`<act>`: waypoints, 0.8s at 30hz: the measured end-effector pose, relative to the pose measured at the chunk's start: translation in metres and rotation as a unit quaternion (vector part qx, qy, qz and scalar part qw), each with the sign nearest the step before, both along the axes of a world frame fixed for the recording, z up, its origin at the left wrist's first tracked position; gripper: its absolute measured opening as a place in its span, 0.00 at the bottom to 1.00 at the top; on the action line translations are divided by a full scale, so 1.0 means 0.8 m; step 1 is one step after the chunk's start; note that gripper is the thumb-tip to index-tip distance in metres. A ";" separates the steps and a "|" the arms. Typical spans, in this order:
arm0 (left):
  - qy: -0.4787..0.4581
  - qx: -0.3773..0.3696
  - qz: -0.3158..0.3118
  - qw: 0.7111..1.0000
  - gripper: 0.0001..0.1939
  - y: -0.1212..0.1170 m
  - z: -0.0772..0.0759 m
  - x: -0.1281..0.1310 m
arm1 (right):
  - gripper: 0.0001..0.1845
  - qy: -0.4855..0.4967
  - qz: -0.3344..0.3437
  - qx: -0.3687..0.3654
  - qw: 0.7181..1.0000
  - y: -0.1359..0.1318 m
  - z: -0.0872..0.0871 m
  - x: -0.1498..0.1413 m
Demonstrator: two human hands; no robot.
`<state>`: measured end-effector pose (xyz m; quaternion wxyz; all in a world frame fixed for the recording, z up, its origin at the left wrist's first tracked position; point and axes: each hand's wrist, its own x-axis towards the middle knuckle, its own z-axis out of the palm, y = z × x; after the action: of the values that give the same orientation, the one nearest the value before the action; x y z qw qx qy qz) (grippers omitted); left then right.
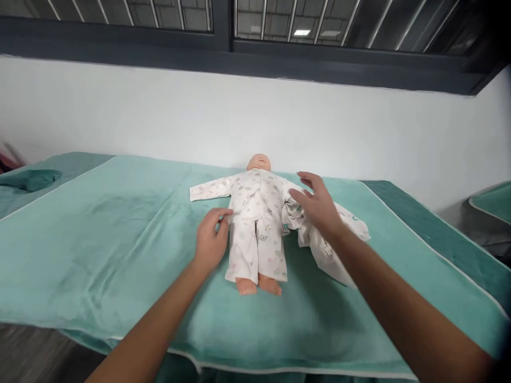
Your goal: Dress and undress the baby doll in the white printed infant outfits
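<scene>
A baby doll [259,162] lies on its back on a teal blanket [120,239], head toward the wall. It wears a white printed top [255,194] and matching trousers [259,250], with bare feet at the near end. My left hand [209,242] pinches the top's hem at the doll's waist on the left side. My right hand [317,205] hovers with fingers spread over the doll's right side, just above a loose white printed garment [335,250] crumpled beside the doll.
The blanket covers a table whose front edge [279,367] runs below my arms. A white wall [159,117] stands behind, with a dark-framed window above. A darker teal cloth [30,178] lies at the far left, and another teal-covered surface [493,202] at the right.
</scene>
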<state>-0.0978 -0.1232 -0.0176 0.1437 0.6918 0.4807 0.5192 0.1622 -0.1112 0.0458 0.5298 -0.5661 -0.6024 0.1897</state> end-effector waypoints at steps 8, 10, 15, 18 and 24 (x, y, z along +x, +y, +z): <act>-0.066 -0.064 -0.103 0.990 0.14 0.161 0.068 0.085 | 0.19 0.258 -0.093 0.093 0.957 0.182 -0.042 -0.066; -0.031 -0.078 -0.134 0.987 0.14 0.187 0.066 0.095 | 0.18 0.294 -0.115 0.070 0.946 0.200 -0.065 -0.036; 0.062 -0.026 -0.105 0.992 0.16 0.208 0.032 0.105 | 0.14 0.420 -0.173 0.057 0.889 0.210 -0.092 0.025; 0.069 -0.020 -0.104 0.992 0.16 0.207 0.023 0.104 | 0.14 0.437 -0.168 0.100 0.878 0.206 -0.085 0.012; 0.084 -0.013 -0.088 0.992 0.17 0.209 0.025 0.103 | 0.08 0.218 -0.057 0.032 0.974 0.189 -0.072 -0.045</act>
<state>-0.0156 0.0439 0.0022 0.1573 0.7707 0.4351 0.4382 0.1259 0.0396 -0.0119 0.6762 -0.5275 -0.4447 0.2583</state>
